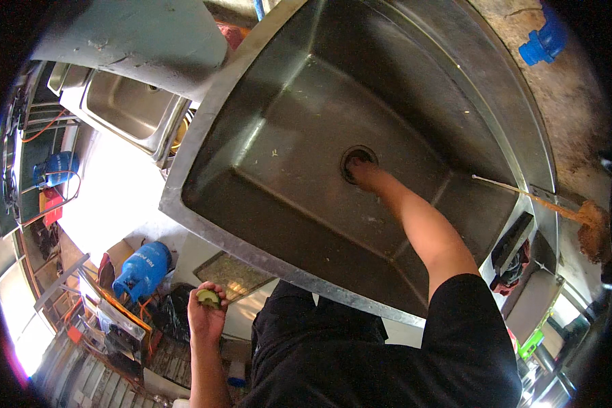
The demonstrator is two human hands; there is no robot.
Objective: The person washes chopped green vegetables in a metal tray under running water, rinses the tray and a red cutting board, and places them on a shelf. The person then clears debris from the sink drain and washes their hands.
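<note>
A large, deep metal sink (299, 204) fills the middle of the view, its inside dull grey with a few pale specks on it. My right hand (362, 171) reaches down to the round drain (355, 155) in the sink's floor. The fingers go into the dark drain opening, so what they touch there is hidden. Outside the sink, at the lower left, my left hand (208, 314) is raised with its fingers closed round a small yellow-green sponge (209, 297) with a darker green edge.
A blue gas cylinder (145, 268) stands at the left, beside a black plastic bag (175, 311). A smaller metal sink (126, 105) is farther back. A thin stick with a brown bristly end (591, 221) lies across the right rim. A blue plastic fitting (545, 44) is at the far right.
</note>
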